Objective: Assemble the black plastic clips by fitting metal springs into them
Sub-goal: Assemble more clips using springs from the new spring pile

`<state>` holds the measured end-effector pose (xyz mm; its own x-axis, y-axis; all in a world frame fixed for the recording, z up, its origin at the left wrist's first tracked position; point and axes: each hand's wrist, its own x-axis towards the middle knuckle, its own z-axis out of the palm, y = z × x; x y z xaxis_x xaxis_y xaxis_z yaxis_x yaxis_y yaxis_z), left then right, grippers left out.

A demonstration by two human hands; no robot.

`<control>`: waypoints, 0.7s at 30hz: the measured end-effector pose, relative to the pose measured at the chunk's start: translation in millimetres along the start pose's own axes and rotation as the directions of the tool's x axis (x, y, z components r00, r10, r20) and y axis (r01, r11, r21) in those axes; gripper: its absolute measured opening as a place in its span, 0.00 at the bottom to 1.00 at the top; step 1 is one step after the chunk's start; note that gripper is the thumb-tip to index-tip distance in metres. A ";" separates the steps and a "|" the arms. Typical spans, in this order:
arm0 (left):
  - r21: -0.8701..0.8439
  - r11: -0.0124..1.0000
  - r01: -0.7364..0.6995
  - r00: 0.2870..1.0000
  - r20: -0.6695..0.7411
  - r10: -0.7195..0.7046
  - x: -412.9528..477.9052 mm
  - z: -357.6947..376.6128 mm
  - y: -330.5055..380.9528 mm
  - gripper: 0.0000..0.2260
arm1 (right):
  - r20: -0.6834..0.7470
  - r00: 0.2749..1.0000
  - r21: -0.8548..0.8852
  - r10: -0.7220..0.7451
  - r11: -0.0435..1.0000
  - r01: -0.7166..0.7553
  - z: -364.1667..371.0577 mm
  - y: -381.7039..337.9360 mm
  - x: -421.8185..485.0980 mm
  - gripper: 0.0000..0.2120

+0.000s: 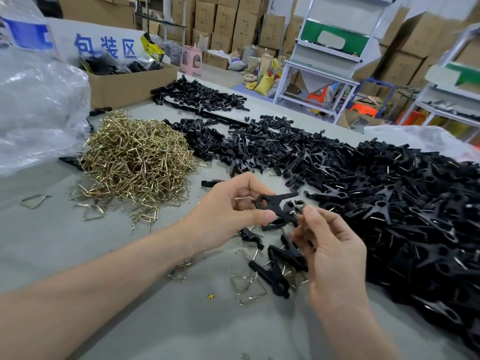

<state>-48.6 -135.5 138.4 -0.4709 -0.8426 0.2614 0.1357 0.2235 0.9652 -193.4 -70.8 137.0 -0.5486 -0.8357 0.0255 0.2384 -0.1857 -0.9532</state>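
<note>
1. Black plastic clip, a forked scissor-shaped piece with a ring at one end, is held up above the grey table, between the two hands and touching both
2. Left hand grips the clip's ringed end, fingers curled over it and thumb pressed in from below
3. Right hand has its fingers curled, with thumb and forefinger pinching at the clip's opposite, forked end; a small glint of metal shows at those fingertips, but whether it is a spring cannot be told
4. Clip's long axis runs roughly left to right across the view, ring toward the left hand and the two prongs spreading toward the right hand, one rising and one dropping
5. Judging by this, the coming move turns on that forked end: the right hand is the nearer one to work there, while the left hand only has to hold the ring end steady
6. Brass-coloured heap of bent wire springs lies well apart, on the table to the left and beyond the left hand, so that hand is the nearer one to it
7. Loose triangular wire springs and a few loose black clip pieces lie on the table just below the hands
8. Big pile of black clips fills the table on the right, nearer the right hand
</note>
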 end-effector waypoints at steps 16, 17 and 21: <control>0.050 0.998 0.025 0.998 0.059 -0.028 -2.6 0.1 1.1 0.10 | 0.016 0.991 -0.166 -0.130 0.977 0.131 0.2 0.5 -1.3 0.08; 0.058 0.998 0.026 0.998 0.062 -0.030 -2.6 -0.2 0.9 0.10 | 0.021 0.990 -0.175 -0.136 0.975 0.138 0.1 0.0 -1.1 0.08; 0.068 0.997 0.026 0.997 0.076 -0.031 -2.1 -0.2 -0.7 0.11 | 0.020 0.993 -0.177 -0.114 0.977 0.116 0.0 -0.2 -0.6 0.07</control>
<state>-47.5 -134.1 137.1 -0.5402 -0.8092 0.2311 0.0636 0.2345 0.9700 -193.1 -70.3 137.2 -0.5558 -0.8194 0.1401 0.0281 -0.1869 -0.9820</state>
